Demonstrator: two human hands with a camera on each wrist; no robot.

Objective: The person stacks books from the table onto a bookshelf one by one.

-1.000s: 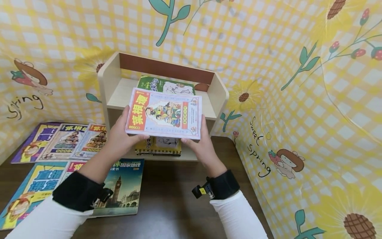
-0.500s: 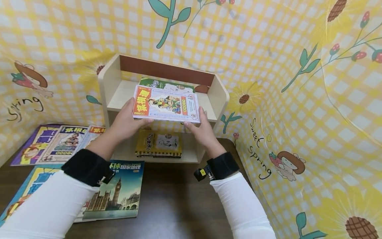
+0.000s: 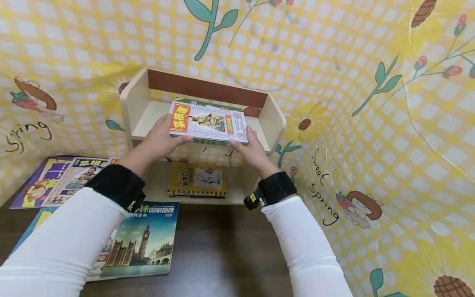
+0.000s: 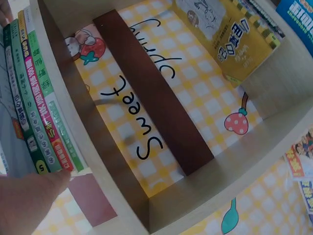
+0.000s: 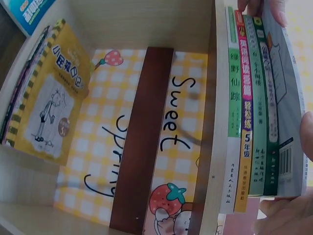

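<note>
A dark wooden table (image 3: 222, 255) stood in a corner hung with yellow-and-white checked cloth (image 3: 334, 53) printed with sunflowers, green sprigs, strawberry-hatted figures and the words "Sweet Spring"; a small pale wooden shelf unit (image 3: 276, 119) with a brown back rail stood on it against the cloth; on the lower shelf lay a yellow book (image 3: 196, 179) with a line-drawn figure on its cover; to the left on the table lay several picture books, nearest among them a geography book (image 3: 142, 239) showing a clock tower.

The orange-banded book (image 3: 208, 123) was a flat softcover, its white cover carrying an orange band with large characters at the left and a bright cartoon group in the middle; it was held level over the upper shelf, on top of a short stack of books (image 5: 247, 122) with green, pink and yellow spines, seen edge-on from both wrist views; whether it rested fully on them could not be told.

The left hand (image 3: 161, 138) gripped its left end, thumb on the cover and fingers beneath; the right hand (image 3: 250, 148) gripped the right end likewise, thumb on top near the corner; both arms wore white sleeves with black cuffs.
</note>
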